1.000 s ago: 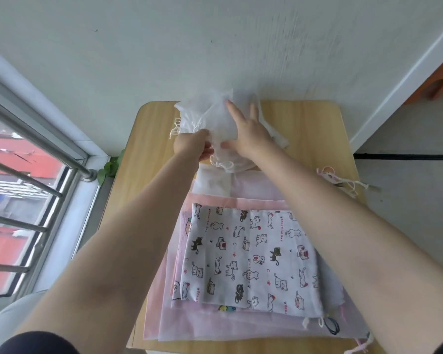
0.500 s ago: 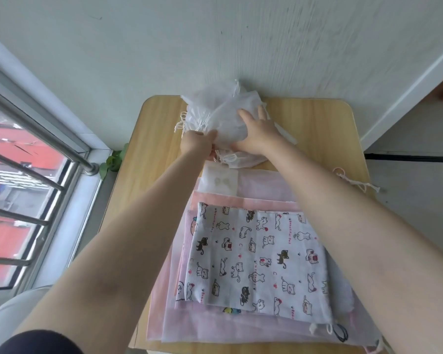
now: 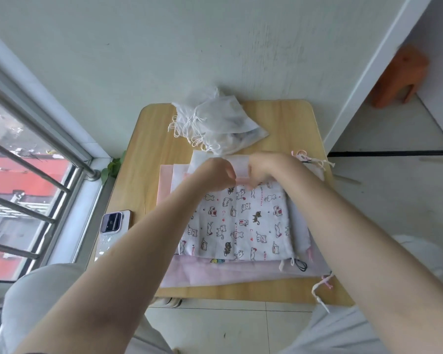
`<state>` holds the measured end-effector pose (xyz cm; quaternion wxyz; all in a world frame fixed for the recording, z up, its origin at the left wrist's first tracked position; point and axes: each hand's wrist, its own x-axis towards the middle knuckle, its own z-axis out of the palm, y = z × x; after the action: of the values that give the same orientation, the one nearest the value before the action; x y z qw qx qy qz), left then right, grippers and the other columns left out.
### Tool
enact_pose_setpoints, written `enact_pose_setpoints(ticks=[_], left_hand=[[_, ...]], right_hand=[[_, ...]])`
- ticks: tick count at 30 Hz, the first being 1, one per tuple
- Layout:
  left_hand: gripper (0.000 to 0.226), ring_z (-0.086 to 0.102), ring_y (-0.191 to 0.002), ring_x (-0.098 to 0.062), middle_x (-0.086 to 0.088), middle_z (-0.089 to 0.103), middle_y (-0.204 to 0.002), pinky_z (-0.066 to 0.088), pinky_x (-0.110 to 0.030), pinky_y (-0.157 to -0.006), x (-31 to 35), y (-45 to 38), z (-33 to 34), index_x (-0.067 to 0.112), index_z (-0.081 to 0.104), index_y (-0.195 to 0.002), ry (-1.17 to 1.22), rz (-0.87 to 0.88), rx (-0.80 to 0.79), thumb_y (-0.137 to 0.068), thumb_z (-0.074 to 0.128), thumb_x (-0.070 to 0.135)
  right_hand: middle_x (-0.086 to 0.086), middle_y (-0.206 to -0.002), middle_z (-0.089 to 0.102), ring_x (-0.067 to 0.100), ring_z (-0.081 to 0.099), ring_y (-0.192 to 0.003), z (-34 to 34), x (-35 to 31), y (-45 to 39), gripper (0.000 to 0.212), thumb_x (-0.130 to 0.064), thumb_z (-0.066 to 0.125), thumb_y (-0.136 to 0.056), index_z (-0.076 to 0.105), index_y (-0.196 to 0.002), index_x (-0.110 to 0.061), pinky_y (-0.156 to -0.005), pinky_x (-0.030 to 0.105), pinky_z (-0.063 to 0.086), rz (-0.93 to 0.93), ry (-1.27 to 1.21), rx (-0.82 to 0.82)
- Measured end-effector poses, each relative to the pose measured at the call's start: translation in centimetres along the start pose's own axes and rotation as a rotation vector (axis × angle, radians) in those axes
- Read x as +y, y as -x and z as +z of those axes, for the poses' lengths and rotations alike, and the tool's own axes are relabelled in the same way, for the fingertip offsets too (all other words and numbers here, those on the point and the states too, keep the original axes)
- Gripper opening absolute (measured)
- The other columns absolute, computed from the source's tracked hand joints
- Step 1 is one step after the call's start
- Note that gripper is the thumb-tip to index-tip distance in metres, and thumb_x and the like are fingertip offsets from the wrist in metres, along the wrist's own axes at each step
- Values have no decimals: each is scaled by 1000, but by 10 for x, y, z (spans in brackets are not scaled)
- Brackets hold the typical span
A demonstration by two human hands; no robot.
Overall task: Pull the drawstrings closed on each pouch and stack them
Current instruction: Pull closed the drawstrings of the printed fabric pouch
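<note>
A heap of cinched white mesh pouches [image 3: 215,123] with loose cords lies at the far edge of the small wooden table [image 3: 143,154]. Nearer to me lies a flat pile of open pouches, topped by a white cat-print pouch [image 3: 241,223] over pink and white ones [image 3: 235,274]. My left hand [image 3: 216,173] and my right hand [image 3: 269,168] are both at the far edge of the cat-print pouch, fingers curled, pinching its top hem. What lies under the fingers is hidden.
A phone [image 3: 113,222] lies at the table's left edge. A barred window [image 3: 23,190] is to the left, a wall behind the table. Loose pink and white cords [image 3: 310,162] trail at the right edge. An orange stool [image 3: 397,77] stands at the far right.
Both hands let go of the white mesh heap at the far edge and drew back to the top edge of the cat-print pouch. My head moved back, showing the phone.
</note>
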<state>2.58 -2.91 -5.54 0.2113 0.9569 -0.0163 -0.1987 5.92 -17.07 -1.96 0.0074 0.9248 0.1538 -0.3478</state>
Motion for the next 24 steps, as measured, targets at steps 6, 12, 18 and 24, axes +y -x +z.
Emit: enact_pose_setpoints(ticks=[6,12,18,24], left_hand=[[18,60,-96,-15,6,67,-108,52,-33,-86,-6,21,22,26,69,-103,-80,-6,108,-87,63,25],[35,64,-81,-13,2,69,-96,53,-29,-78,4,40,4,20,71,-104,-34,77,-52,-89,60,49],[21,50,-43,-4,10,59,-47,37,-11,-42,-18,57,-11,12,73,-82,361,-113,90,-91,63,28],[12,57,-76,-10,4,66,-84,46,-17,-63,-43,81,-13,17,73,-99,525,-136,122,-89,67,17]], right_hand=[[3,-94,56,26,51,-97,23,-1,19,7,-12,61,-87,57,-81,-14,-97,38,35,44,134,192],[1,-119,48,25,36,-125,25,-3,33,23,-19,61,-91,67,-103,-38,-98,41,30,-201,-118,414],[6,-128,42,19,49,-108,24,-5,40,55,-31,67,-87,43,-132,-13,-80,29,40,-144,-645,594],[2,-65,54,13,49,-61,39,-19,41,29,-29,67,-86,54,-66,-13,-57,26,34,-192,-755,380]])
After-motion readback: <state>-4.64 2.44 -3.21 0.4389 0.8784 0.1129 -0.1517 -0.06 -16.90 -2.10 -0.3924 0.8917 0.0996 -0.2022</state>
